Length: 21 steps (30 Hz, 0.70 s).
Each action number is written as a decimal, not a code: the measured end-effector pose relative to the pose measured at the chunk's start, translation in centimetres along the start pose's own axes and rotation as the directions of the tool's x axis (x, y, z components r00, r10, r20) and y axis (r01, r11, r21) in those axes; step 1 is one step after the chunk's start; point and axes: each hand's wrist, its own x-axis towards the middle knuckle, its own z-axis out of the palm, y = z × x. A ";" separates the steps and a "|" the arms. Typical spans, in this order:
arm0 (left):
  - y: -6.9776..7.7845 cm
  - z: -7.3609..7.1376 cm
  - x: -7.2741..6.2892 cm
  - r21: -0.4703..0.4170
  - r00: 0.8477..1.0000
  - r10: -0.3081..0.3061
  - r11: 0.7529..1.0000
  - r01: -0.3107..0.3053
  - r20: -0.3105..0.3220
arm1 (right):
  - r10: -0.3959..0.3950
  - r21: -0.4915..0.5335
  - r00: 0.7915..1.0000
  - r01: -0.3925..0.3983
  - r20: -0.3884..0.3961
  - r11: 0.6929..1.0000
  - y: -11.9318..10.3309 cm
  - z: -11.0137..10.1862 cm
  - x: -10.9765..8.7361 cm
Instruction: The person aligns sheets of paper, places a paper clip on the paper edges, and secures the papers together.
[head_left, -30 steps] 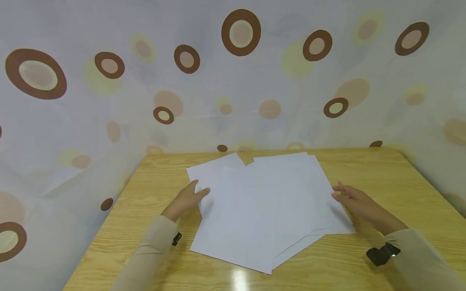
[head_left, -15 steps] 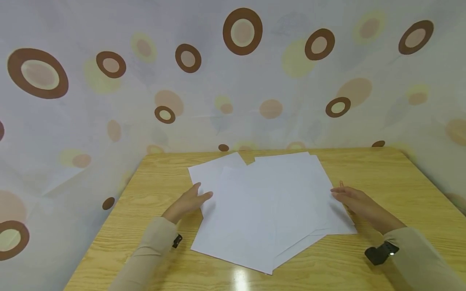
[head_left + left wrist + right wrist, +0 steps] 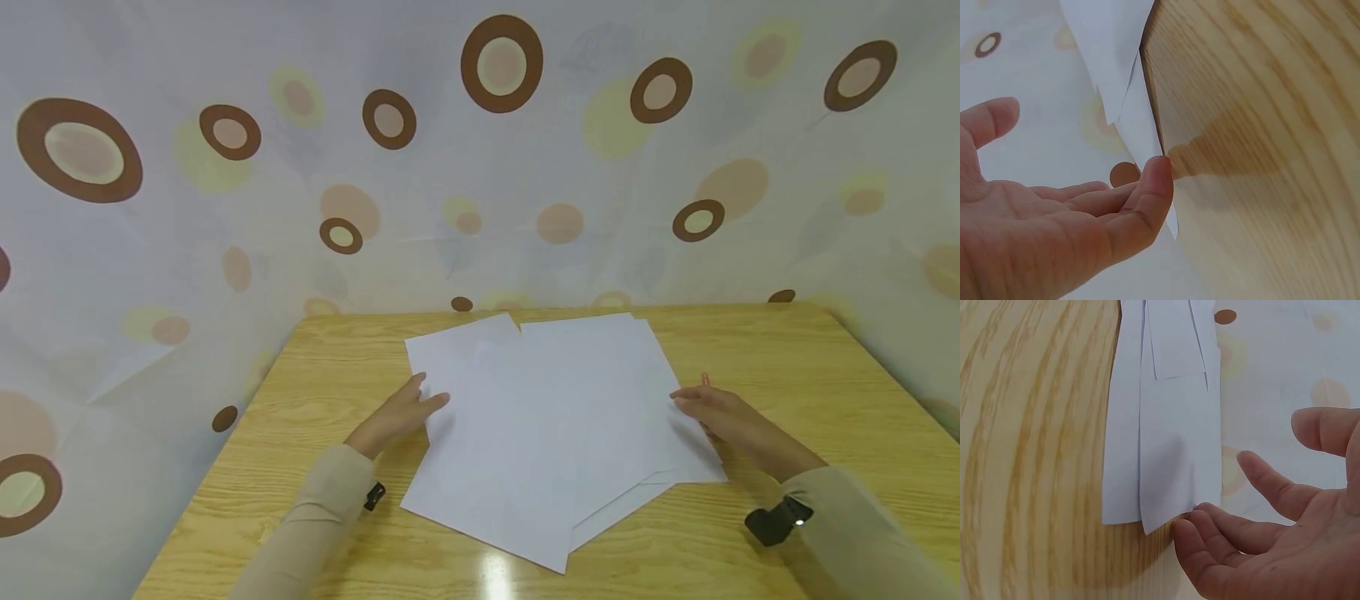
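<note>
Several white sheets of paper (image 3: 517, 433) lie overlapped and uneven on the wooden table, their corners fanned at different angles. At the left side of the pile my left hand (image 3: 401, 414) touches a sheet's edge, thumb raised over the paper; in the left wrist view the fingertips press that paper edge (image 3: 1147, 125) near the tabletop. My right hand (image 3: 726, 417) is at the right edge of the pile. In the right wrist view its fingertips touch the sheets' edge (image 3: 1172, 481), with the thumb held apart. Neither hand pinches the paper.
The wooden table (image 3: 300, 400) reaches back to a pale curtain (image 3: 420, 250) patterned with brown rings and dots, which also hangs along both sides. Both wrists wear dark straps, the right one (image 3: 776, 522) hanging near the table.
My left hand has slid right, pushing the left sheets inward so the notch at the top of the pile has narrowed. The right hand has moved slightly left along with the right edge.
</note>
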 end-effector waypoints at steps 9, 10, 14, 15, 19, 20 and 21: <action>0.3 0.6 0.3 0.011 1.000 -0.002 1.000 0.002 0.001 | -0.015 0.008 1.000 0.015 0.007 1.000 -0.4 0.3 -0.1; 0.3 0.7 0.4 0.012 1.000 -0.001 1.000 0.001 0.000 | -0.016 0.004 1.000 0.016 0.006 1.000 -0.4 0.3 -0.1; 0.2 0.9 0.6 0.017 1.000 0.004 1.000 -0.004 0.000 | -0.003 -0.002 1.000 0.003 0.009 1.000 -0.4 0.4 0.0; 0.3 0.9 0.5 0.020 1.000 0.008 1.000 -0.008 0.000 | 0.002 -0.006 1.000 -0.002 0.010 1.000 -0.4 0.4 0.1; 0.1 0.8 0.7 0.041 1.000 0.002 0.999 -0.002 -0.009 | 0.013 -0.014 1.000 -0.013 0.010 1.000 -0.2 0.4 0.2; 0.0 0.7 0.8 0.044 1.000 0.000 0.999 0.001 -0.010 | 0.010 -0.013 1.000 -0.010 0.007 1.000 -0.1 0.4 0.2; -0.2 0.6 0.9 0.043 1.000 0.000 0.999 0.001 -0.013 | 0.003 -0.008 1.000 -0.003 0.003 1.000 -0.1 0.3 0.2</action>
